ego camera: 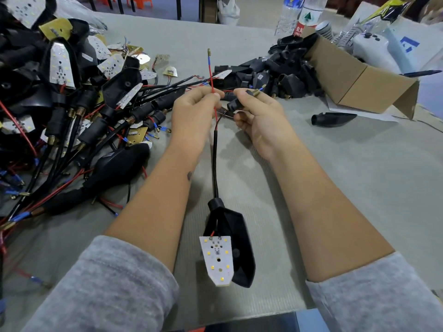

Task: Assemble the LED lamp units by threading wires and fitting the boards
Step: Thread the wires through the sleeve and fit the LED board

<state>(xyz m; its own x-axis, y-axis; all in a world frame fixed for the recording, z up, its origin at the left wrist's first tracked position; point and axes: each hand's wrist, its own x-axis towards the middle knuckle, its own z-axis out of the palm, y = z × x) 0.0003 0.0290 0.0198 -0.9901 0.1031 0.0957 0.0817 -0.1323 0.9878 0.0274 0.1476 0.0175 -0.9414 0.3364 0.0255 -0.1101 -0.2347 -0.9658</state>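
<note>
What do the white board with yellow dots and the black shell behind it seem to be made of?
The white wedge-shaped LED board looks like thin rigid circuit board with a matte white coating; its edge shows tan. The black tapered lamp shell looks like moulded plastic, smooth and slightly glossy, though rubber cannot be ruled out.

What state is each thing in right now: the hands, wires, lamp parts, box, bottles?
Left hand: pinching the red wire.
Right hand: gripping a black threaded stem.
LED board: wired, not yet seated in the black housing.
Cardboard box: open.
Water bottles: upright.
Spare housing: lying alone.
</note>
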